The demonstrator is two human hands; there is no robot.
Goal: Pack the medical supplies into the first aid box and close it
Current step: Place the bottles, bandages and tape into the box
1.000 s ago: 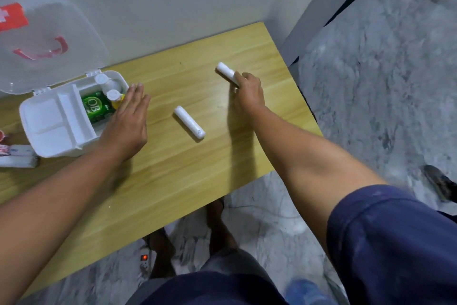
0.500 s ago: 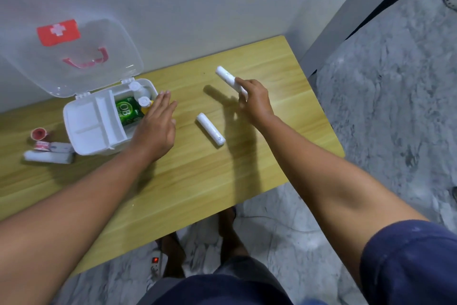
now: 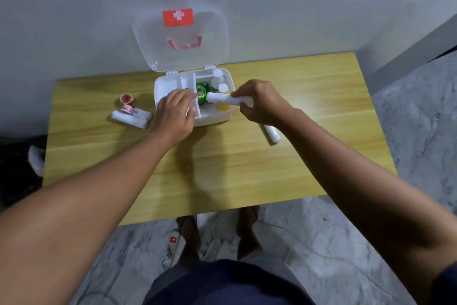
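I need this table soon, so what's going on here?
A person is packing the first aid box, whose lid is open. The right hand holds a white roll over the box's right compartment; the left hand rests on its left side. A second roll lies on the table to the box's right, and more rolls and tape to its left, not yet packed.
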